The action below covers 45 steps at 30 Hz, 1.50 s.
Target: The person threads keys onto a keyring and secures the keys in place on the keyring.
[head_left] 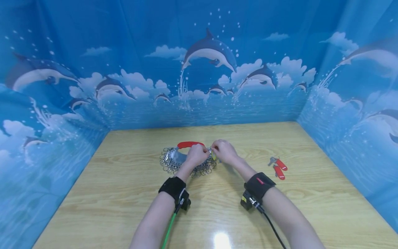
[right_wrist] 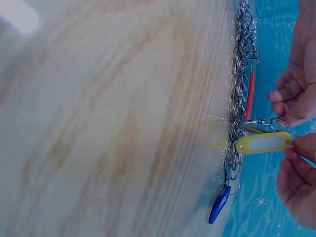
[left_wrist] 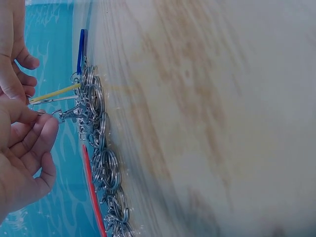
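Observation:
My left hand [head_left: 198,154] pinches a split ring [right_wrist: 281,122] with a small metal clasp, above a heap of silver key rings [head_left: 169,166]. Close on its right, my right hand [head_left: 224,151] pinches the end of a yellow key tag [right_wrist: 264,142] with a white label, at its ring. In the left wrist view the yellow tag appears edge-on beside a thin metal piece, perhaps a key. A red handle [head_left: 186,144] lies at the back of the heap, partly behind my left hand. At the heap's right end hangs a blue tag [right_wrist: 219,205].
Two red key tags [head_left: 281,165] with keys [head_left: 272,160] lie to the right on the wood-patterned table [head_left: 124,193]. A blue dolphin-print curtain [head_left: 140,86] encloses the back and sides. Cables [head_left: 169,228] run from the wrist cameras toward me.

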Each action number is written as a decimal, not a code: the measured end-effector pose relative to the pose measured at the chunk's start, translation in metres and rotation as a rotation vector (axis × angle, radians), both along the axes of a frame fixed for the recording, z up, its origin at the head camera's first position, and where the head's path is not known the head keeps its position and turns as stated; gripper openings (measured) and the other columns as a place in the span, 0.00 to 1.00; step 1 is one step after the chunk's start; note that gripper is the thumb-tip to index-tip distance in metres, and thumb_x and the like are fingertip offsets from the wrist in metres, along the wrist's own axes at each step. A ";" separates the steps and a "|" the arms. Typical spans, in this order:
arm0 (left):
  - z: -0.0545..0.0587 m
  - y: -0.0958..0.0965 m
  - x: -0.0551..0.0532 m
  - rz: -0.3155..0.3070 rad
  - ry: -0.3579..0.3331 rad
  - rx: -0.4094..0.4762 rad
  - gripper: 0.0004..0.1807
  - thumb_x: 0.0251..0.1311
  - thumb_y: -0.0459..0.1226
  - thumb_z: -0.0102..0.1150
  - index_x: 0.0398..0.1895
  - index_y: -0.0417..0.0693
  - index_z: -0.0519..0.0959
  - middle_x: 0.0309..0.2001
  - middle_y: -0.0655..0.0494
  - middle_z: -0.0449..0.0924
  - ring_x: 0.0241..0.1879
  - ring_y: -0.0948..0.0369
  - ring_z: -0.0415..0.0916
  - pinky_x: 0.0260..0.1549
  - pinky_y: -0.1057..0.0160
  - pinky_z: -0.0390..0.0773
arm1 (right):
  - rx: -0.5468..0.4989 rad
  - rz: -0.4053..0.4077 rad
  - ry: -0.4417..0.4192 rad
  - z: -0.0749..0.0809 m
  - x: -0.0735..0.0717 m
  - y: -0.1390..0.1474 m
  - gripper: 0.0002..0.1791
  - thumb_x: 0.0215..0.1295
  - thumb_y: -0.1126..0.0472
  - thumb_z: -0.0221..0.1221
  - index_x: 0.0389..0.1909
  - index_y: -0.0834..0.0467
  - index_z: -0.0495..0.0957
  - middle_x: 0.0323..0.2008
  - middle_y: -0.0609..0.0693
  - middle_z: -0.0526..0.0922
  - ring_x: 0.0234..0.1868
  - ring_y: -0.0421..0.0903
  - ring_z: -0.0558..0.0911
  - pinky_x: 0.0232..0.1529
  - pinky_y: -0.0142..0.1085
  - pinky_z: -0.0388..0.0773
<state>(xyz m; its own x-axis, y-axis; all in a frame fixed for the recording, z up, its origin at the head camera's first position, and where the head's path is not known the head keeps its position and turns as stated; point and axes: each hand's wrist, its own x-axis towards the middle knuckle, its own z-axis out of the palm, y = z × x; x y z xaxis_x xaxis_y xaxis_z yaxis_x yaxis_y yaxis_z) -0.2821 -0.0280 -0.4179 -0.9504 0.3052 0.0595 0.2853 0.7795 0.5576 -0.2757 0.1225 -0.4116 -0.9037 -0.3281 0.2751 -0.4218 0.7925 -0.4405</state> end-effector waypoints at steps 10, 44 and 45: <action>0.002 0.001 0.005 -0.034 0.034 0.007 0.23 0.55 0.30 0.49 0.06 0.50 0.55 0.11 0.60 0.45 0.12 0.64 0.42 0.17 0.67 0.50 | -0.015 0.023 0.012 -0.004 0.000 -0.002 0.03 0.60 0.68 0.57 0.33 0.62 0.79 0.27 0.51 0.80 0.26 0.42 0.76 0.31 0.34 0.75; -0.005 -0.003 -0.005 -0.030 0.024 0.011 0.22 0.56 0.33 0.49 0.07 0.51 0.57 0.09 0.61 0.48 0.11 0.64 0.46 0.15 0.68 0.51 | 0.022 0.122 0.168 -0.017 -0.005 -0.003 0.06 0.60 0.70 0.57 0.35 0.64 0.80 0.34 0.57 0.83 0.38 0.53 0.81 0.43 0.42 0.76; -0.006 -0.002 -0.005 -0.028 0.023 0.007 0.22 0.56 0.33 0.49 0.07 0.51 0.57 0.09 0.61 0.48 0.11 0.64 0.46 0.15 0.68 0.51 | 0.023 0.122 0.163 -0.018 -0.005 -0.003 0.06 0.60 0.70 0.56 0.35 0.64 0.80 0.34 0.57 0.83 0.38 0.53 0.81 0.44 0.42 0.76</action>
